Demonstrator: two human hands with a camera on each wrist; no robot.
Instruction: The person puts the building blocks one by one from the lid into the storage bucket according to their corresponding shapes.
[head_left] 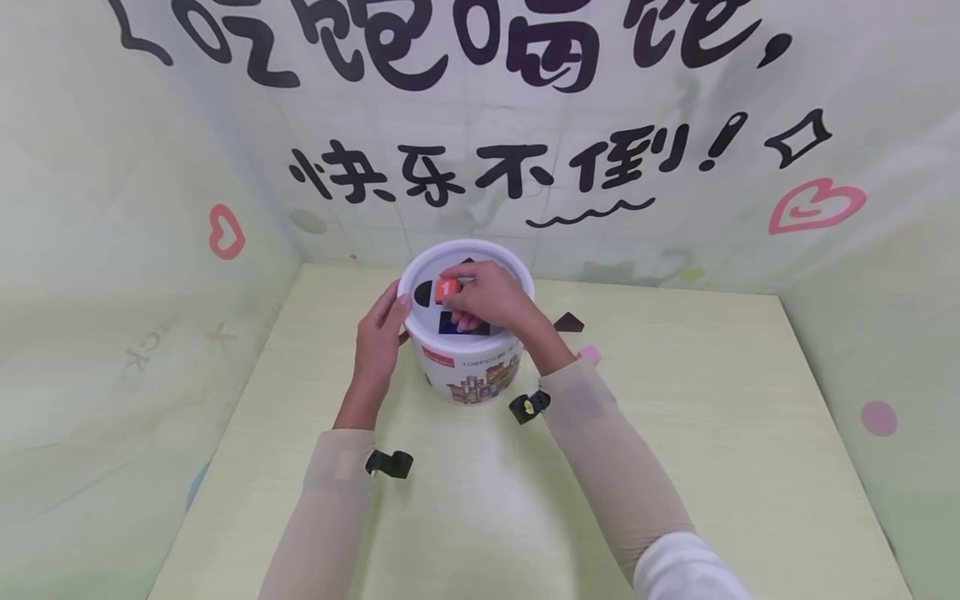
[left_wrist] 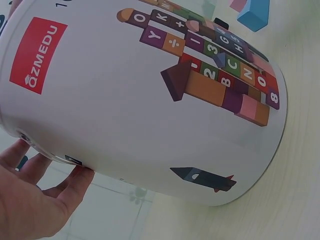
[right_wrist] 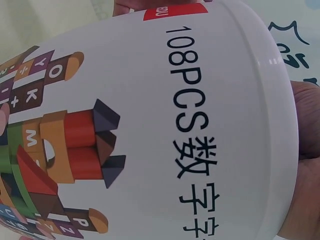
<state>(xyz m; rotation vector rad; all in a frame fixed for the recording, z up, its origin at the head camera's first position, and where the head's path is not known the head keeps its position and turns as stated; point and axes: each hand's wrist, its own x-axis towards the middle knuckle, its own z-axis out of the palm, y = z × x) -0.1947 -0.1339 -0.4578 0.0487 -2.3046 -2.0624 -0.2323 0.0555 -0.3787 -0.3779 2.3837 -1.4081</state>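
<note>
- The tub point(head_left: 480, 372), near the far edge of the tabletop point(head_left: 705, 450), looks like smooth plastic; its rim point(right_wrist: 272, 70) shines softly.
- The red block point(head_left: 447, 290) appears smooth; whether wood or plastic, I cannot tell.
- The tabletop shows pale wood grain, with faint gloss toward the near edge.
- Beyond the far edge, the sheet point(head_left: 420, 223) is smooth, lightly creased.
- The sleeves point(head_left: 618, 458) are matt cloth.

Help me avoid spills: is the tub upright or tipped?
The tub is upright: its base rests on the table, and its lid faces up.
</note>
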